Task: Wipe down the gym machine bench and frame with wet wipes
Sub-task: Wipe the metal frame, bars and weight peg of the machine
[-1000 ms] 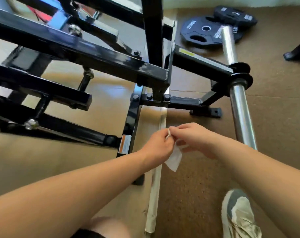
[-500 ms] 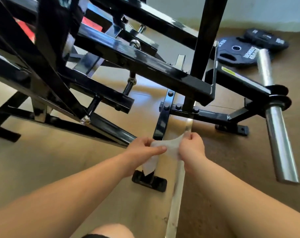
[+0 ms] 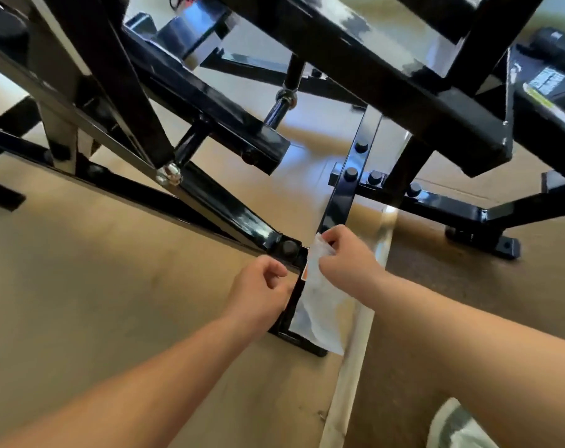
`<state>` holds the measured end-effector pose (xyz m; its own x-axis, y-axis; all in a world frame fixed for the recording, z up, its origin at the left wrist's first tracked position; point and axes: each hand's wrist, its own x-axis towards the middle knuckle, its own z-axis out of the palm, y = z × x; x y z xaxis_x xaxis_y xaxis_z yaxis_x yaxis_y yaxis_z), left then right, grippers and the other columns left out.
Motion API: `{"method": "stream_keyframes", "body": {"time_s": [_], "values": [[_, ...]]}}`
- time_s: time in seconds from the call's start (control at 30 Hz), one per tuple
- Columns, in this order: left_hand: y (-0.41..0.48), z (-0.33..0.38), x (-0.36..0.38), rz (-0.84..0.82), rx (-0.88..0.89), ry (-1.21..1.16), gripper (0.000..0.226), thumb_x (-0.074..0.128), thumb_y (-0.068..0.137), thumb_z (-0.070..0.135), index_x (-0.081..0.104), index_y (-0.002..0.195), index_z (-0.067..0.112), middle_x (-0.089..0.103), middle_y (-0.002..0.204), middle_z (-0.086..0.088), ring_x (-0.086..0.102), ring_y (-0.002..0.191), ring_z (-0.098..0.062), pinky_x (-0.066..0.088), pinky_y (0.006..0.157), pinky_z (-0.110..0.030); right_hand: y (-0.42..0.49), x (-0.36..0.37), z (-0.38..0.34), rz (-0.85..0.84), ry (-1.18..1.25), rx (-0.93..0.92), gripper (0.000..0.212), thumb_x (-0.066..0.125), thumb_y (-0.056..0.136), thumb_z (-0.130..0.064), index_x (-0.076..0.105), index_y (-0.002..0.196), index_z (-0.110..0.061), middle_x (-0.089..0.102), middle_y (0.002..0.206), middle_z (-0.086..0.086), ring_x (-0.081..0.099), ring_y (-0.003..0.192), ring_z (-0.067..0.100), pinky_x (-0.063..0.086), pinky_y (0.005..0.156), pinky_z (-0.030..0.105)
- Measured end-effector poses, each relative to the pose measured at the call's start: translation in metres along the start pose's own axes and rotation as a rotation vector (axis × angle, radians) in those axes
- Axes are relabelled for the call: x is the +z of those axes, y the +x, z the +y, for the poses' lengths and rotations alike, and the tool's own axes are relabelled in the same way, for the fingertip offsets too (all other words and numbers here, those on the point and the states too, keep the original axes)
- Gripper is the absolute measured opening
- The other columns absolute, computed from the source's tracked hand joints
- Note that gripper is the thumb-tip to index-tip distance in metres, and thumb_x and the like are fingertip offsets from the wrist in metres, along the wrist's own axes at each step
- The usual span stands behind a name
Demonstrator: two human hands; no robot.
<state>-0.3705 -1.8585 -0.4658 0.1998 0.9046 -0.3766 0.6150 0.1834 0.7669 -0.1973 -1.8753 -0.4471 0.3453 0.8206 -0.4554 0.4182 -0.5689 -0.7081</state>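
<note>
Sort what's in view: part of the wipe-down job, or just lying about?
Job:
wet wipe, pinched by right hand
left hand beside it
black machine frame

Lying about:
weight plates on the floor, blurred
shoe
metal floor strip

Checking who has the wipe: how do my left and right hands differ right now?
The right hand pinches the wet wipe, which hangs down; the left hand holds nothing, fingers loosely curled. The right hand sits higher, in front of the black frame post; the left sits lower, left of it. Both are bare.
</note>
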Motion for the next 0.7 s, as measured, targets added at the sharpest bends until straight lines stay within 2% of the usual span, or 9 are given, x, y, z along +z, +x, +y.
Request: {"method": "stream_keyframes", "body": {"time_s": [0.1,0.17,0.27,0.33,0.4,0.5,0.6,0.67,0.7], "values": [[0.012,-0.005,-0.006,-0.037,0.132,0.223,0.015,0.072,0.093,0.03,0.063,0.105,0.031,0.062,0.091,0.013,0.059,0.078,-0.004,0.05,0.068,-0.021,0.029,0.01,0.008,0.078,-0.036,-0.036,0.036,0.057,0.097,-0.013,0.052,0.132,-0.024,0.061,0.115,-0.001,0.06,0.101,0.019,0.051,0.081,0.032],[0.02,-0.009,-0.006,-0.151,0.176,0.379,0.035,0.07,0.094,0.039,0.058,0.127,0.034,0.06,0.106,0.013,0.06,0.089,-0.008,0.052,0.078,-0.026,0.044,0.013,0.017,0.12,-0.112,-0.046,0.034,0.055,0.101,-0.018,0.051,0.134,-0.027,0.062,0.118,-0.001,0.061,0.1,0.021,0.055,0.082,0.038],[0.025,-0.017,0.011,-0.335,0.146,0.511,0.068,0.069,0.094,0.044,0.038,0.154,0.033,0.056,0.137,0.005,0.059,0.117,-0.017,0.051,0.099,-0.036,0.058,0.013,0.035,0.197,-0.235,-0.098,0.034,0.054,0.102,-0.018,0.05,0.134,-0.028,0.058,0.124,0.0,0.06,0.11,0.024,0.055,0.088,0.044],[0.025,-0.023,0.026,-0.355,0.131,0.506,0.06,0.069,0.094,0.046,0.045,0.148,0.033,0.057,0.137,0.003,0.057,0.124,-0.02,0.048,0.103,-0.04,0.061,0.016,0.044,0.224,-0.276,-0.146,0.033,0.056,0.103,-0.025,0.049,0.135,-0.026,0.049,0.128,-0.001,0.054,0.116,0.023,0.05,0.092,0.04],[0.027,-0.024,0.033,-0.321,0.095,0.474,0.048,0.07,0.092,0.049,0.055,0.133,0.03,0.061,0.125,0.005,0.059,0.116,-0.02,0.051,0.097,-0.043,0.062,0.022,0.048,0.296,-0.394,-0.207,0.029,0.057,0.102,-0.032,0.049,0.13,-0.025,0.041,0.125,-0.001,0.049,0.114,0.023,0.048,0.093,0.039],[0.03,-0.015,0.029,-0.255,0.161,0.621,0.036,0.059,0.097,0.055,0.058,0.117,0.026,0.058,0.112,0.006,0.059,0.102,-0.019,0.054,0.087,-0.045,0.061,0.023,0.046,0.334,-0.689,-0.32,0.017,0.05,0.103,-0.033,0.055,0.115,-0.023,0.042,0.118,0.001,0.042,0.107,0.024,0.044,0.092,0.039],[0.035,0.001,0.007,-0.124,0.394,0.647,0.026,0.046,0.104,0.045,0.061,0.109,0.024,0.055,0.104,0.006,0.054,0.093,-0.016,0.054,0.08,-0.04,0.059,0.025,0.046,0.22,-0.907,-0.478,0.026,0.049,0.1,-0.029,0.063,0.119,-0.018,0.054,0.117,0.002,0.047,0.114,0.026,0.041,0.1,0.038],[0.048,0.016,-0.01,-0.013,0.692,0.828,0.02,0.05,0.102,0.033,0.062,0.114,0.022,0.057,0.108,0.004,0.054,0.1,-0.018,0.051,0.091,-0.037,0.053,0.029,0.052,0.164,-0.913,-0.491,0.044,0.043,0.104,-0.034,0.059,0.139,-0.013,0.054,0.142,0.01,0.04,0.139,0.032,0.029,0.12,0.044],[0.057,0.023,-0.017,0.025,0.808,0.96,0.024,0.051,0.101,0.031,0.062,0.12,0.021,0.059,0.116,0.0,0.054,0.111,-0.023,0.045,0.105,-0.04,0.048,0.033,0.056,0.103,-0.895,-0.462,0.056,0.033,0.108,-0.04,0.043,0.154,-0.012,0.037,0.161,0.013,0.023,0.153,0.032,0.015,0.127,0.046]]}}
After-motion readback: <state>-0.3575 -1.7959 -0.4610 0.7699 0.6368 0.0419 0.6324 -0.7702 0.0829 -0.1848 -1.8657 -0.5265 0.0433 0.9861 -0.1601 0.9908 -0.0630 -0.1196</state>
